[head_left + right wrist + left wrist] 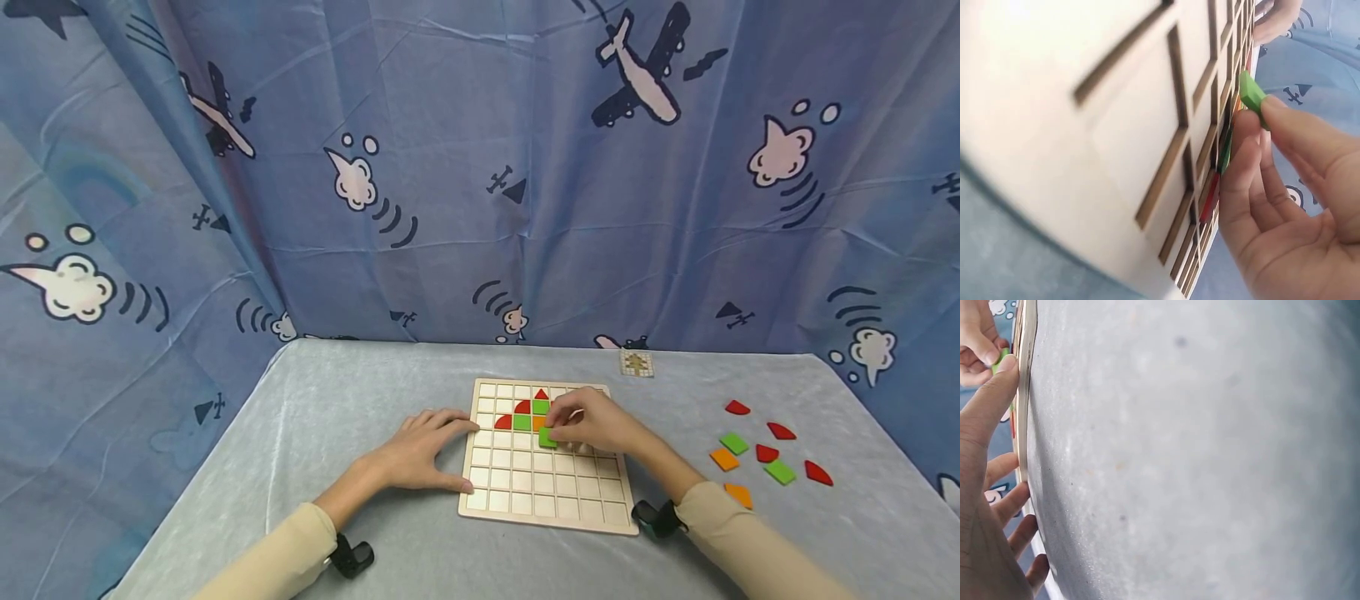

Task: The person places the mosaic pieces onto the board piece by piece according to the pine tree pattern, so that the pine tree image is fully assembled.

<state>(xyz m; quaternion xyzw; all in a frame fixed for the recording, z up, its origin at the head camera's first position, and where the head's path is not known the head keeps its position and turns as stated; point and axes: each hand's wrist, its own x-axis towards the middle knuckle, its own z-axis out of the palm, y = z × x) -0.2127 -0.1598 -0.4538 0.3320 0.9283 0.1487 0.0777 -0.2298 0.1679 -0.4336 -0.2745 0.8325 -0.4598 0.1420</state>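
Resting the left hand (411, 454) with its fingers spread against the left edge of the board (522, 481), we could skew it by pushing too hard. With the right hand (594, 419) pinching the green tile (548, 438) at a tilt over the board, just short of the orange tile (537, 422), we might seat it crooked if we let go before it lies flat. Farther on, we risk dislodging the red triangle (542, 395) should that hand brush it.

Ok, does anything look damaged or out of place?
Nothing stands out. The visible placed pieces appear seated in the wooden board; the green tile tilts, but the right hand is pinching it. Loose pieces lie scattered to the board's right.
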